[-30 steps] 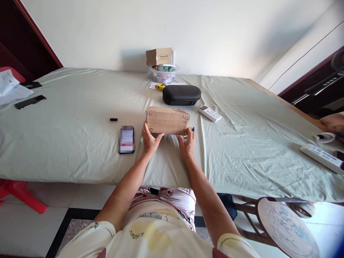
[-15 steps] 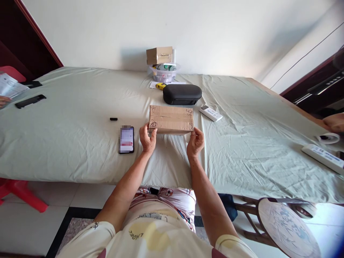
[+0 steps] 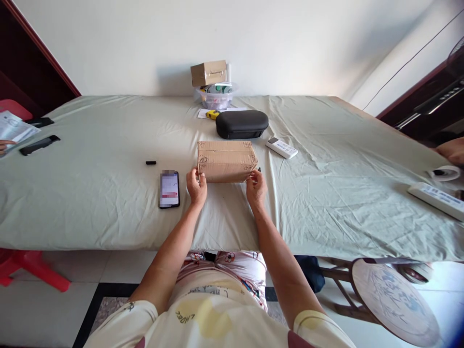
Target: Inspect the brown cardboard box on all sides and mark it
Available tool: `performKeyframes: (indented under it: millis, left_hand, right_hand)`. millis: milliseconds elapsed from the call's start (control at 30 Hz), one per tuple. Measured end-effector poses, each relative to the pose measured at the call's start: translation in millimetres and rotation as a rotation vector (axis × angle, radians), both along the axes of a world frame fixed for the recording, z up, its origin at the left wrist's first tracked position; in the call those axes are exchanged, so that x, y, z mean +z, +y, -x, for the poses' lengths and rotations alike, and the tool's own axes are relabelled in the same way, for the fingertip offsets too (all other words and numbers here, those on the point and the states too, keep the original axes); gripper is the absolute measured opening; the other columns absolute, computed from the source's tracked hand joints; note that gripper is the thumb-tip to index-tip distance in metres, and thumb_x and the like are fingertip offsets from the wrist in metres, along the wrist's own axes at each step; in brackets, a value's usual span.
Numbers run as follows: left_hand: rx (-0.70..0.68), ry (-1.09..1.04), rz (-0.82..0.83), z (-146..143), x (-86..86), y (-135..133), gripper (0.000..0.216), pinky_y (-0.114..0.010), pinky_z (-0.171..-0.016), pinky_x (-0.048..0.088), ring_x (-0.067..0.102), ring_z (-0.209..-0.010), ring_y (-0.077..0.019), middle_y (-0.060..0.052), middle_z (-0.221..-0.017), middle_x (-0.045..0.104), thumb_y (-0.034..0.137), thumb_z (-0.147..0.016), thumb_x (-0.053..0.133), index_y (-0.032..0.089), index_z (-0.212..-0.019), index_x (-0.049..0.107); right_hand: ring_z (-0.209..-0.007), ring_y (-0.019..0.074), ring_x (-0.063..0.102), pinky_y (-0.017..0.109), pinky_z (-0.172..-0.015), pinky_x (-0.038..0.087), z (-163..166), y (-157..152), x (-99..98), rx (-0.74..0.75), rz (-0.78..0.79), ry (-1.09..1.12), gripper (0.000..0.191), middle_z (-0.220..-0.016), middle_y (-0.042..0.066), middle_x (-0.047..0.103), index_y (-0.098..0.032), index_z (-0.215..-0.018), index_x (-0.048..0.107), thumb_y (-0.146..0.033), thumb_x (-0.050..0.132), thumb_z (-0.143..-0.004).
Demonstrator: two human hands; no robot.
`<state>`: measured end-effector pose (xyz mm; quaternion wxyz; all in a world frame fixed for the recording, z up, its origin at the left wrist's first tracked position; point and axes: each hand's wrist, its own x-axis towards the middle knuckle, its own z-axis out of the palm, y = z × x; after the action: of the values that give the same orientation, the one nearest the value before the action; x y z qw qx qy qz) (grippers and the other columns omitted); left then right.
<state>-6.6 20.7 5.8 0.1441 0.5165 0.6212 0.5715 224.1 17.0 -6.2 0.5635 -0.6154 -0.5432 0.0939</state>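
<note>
A closed brown cardboard box [image 3: 227, 162] with black scribbled marks at its corners is between my two hands on the cloth-covered table. My left hand [image 3: 196, 187] grips its lower left corner, thumb on the front and fingers at the side. At the lower right corner, my right hand [image 3: 256, 188] has its fingers closed on the box edge. A small dark tip [image 3: 259, 169] sticks up beside those fingers; its kind is unclear. Left of the box lie a phone [image 3: 169, 190] with a lit screen and a short black cap-like piece [image 3: 151, 163].
Behind the box sit a black hard case [image 3: 242, 124], a yellow tape measure [image 3: 212, 114] and a plastic tub [image 3: 216, 99] topped by another carton [image 3: 209, 73]. White power strips [image 3: 282, 148] lie to the right. Another person's hand [image 3: 6, 145] holds papers at far left.
The box has turned and tipped, so more of its front face shows. My right hand has shifted left and inward with its corner. The view has moved slightly.
</note>
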Motion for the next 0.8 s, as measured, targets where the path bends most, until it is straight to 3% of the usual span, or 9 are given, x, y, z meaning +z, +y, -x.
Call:
performKeyframes:
  millis: [300, 500, 800]
  left_hand:
    - [0.028, 0.009, -0.016, -0.5, -2.5, 1.8, 0.024, -0.038, -0.095, 0.055, 0.066, -0.099, -0.0232, -0.011, -0.105, 0.069, 0.037, -0.101, 0.055, 0.019, -0.115, 0.064]
    - [0.016, -0.021, 0.001, -0.3, -1.8, 1.3, 0.026, -0.039, -0.097, 0.055, 0.068, -0.102, -0.0240, -0.012, -0.109, 0.068, 0.039, -0.102, 0.055, 0.019, -0.116, 0.064]
    - [0.010, -0.040, 0.013, -0.5, -1.0, 0.9, 0.026, -0.039, -0.096, 0.055, 0.068, -0.101, -0.0243, -0.013, -0.108, 0.068, 0.039, -0.102, 0.056, 0.018, -0.115, 0.065]
  right_hand:
    - [-0.091, 0.0227, 0.071, 0.042, -0.088, 0.058, -0.3, -0.1, -1.8, 0.002, 0.091, -0.071, 0.037, -0.109, 0.012, 0.076, -0.021, -0.119, 0.067, -0.030, 0.051, -0.087]
    - [-0.102, 0.0286, 0.070, 0.049, -0.096, 0.053, -1.2, -1.4, -4.3, -0.051, 0.178, -0.224, 0.031, -0.104, 0.012, 0.079, -0.023, -0.111, 0.069, -0.026, 0.052, -0.085]
    - [-0.115, 0.0310, 0.069, 0.056, -0.105, 0.046, -12.9, -5.0, 0.9, -0.167, 0.239, -0.300, 0.036, -0.118, 0.016, 0.078, -0.022, -0.118, 0.071, -0.027, 0.051, -0.089]
